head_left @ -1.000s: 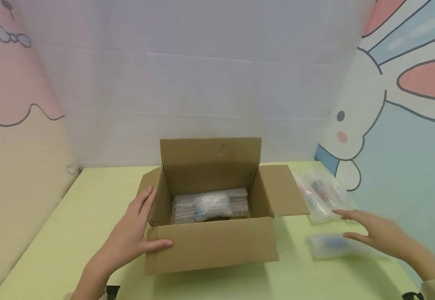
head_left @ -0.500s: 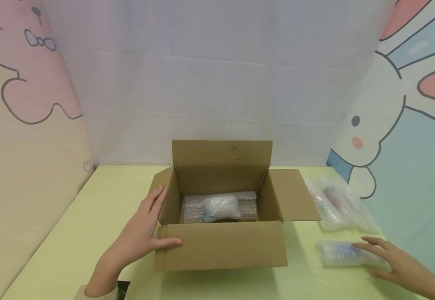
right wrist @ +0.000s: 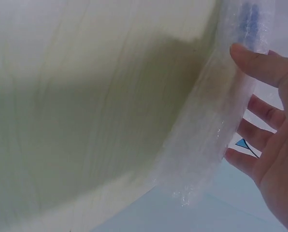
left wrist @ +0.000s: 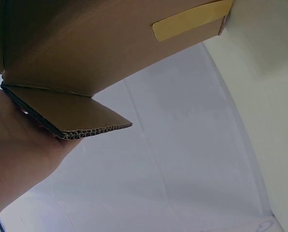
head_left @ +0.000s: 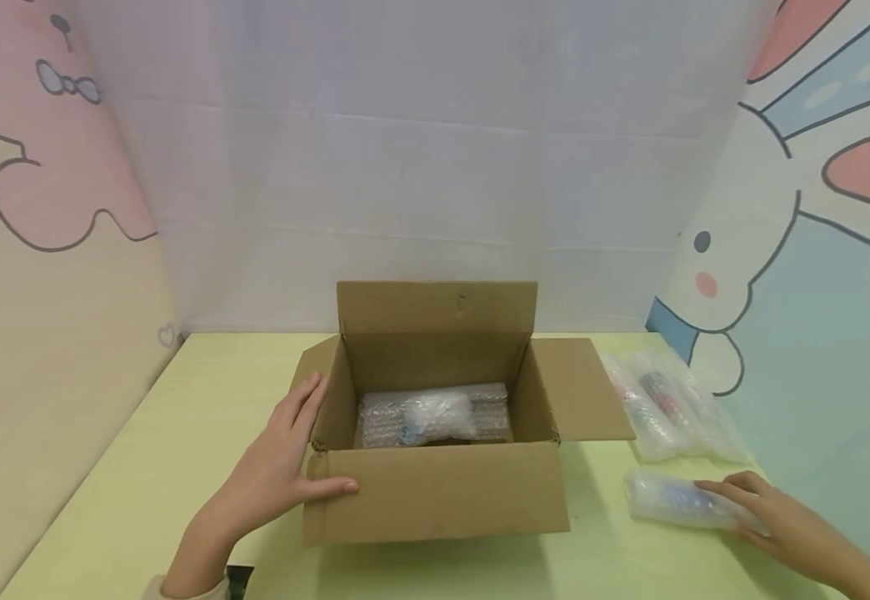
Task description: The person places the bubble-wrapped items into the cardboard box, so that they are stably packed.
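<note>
An open cardboard box (head_left: pixel 437 492) stands mid-table. My left hand (head_left: pixel 266 467) holds its near left corner, fingers along the left flap and thumb across the front flap. In the left wrist view that hand (left wrist: pixel 23 150) lies against a flap (left wrist: pixel 71 108). Inside the box, a smaller bubble-wrapped item (head_left: pixel 438 415) lies on a larger bubble-wrapped bundle (head_left: pixel 382 425). At the right, my right hand (head_left: pixel 772 517) grips a bubble-wrapped item (head_left: pixel 667 500) with a blue part showing through. In the right wrist view, my thumb and fingers (right wrist: pixel 265 75) lie on opposite sides of the wrap (right wrist: pixel 197 130).
More bubble-wrapped items (head_left: pixel 667 408) lie at the back right of the yellow table (head_left: pixel 150 450), one dark and red inside. The box's right flap (head_left: pixel 581 387) reaches out toward them. White cloth (head_left: pixel 420 167) hangs behind, with cartoon-printed side panels (head_left: pixel 847 333).
My right hand has moved down onto the near bubble-wrapped item and taken hold of it; the item has turned slightly. My left hand stays at the box corner. The head view has shifted a little.
</note>
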`<state>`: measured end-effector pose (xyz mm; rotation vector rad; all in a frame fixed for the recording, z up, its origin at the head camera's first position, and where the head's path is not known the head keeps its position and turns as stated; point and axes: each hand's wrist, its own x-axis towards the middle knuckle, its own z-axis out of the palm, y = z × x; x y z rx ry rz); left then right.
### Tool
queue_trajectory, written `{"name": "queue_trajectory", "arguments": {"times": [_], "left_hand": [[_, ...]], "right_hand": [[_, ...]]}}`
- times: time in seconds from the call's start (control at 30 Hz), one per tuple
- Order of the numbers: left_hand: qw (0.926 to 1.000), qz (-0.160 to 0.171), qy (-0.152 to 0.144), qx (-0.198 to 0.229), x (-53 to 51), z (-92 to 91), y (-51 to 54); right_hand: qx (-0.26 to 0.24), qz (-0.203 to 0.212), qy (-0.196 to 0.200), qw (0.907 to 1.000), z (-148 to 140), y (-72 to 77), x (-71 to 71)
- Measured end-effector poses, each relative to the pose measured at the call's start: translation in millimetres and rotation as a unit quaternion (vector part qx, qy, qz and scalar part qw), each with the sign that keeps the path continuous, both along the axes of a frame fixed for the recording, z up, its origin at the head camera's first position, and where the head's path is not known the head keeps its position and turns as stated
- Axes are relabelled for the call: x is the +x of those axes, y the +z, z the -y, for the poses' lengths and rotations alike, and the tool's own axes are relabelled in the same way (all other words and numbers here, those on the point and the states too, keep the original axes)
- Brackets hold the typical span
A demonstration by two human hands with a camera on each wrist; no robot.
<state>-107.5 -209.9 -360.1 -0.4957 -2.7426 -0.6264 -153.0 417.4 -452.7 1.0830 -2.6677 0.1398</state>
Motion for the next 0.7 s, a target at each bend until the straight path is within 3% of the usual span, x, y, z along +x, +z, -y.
{"name": "queue_trajectory", "arguments": {"times": [0.17, 0.3, 0.53, 0.7], "left_hand": [[1.0000, 0.004, -0.002, 0.007, 0.0, 0.6, -0.2], [1.0000, -0.003, -0.005, 0.003, -0.9, 1.1, -1.8], [0.9999, -0.011, -0.005, 0.001, -1.4, 1.6, -3.4], [0.9999, -0.011, -0.005, 0.003, -0.6, 0.9, -1.7]], "right_hand": [[-0.013, 0.012, -0.036, 0.9992, 3.2, 5.8, 6.5], [-0.028, 0.024, -0.080, 0.9961, 5.3, 19.3, 10.9], [-0.006, 0.024, -0.162, 0.9864, 6.1, 60.8, 2.5], [-0.016, -0.009, -0.170, 0.9852, 13.2, 97.3, -12.3]]}}
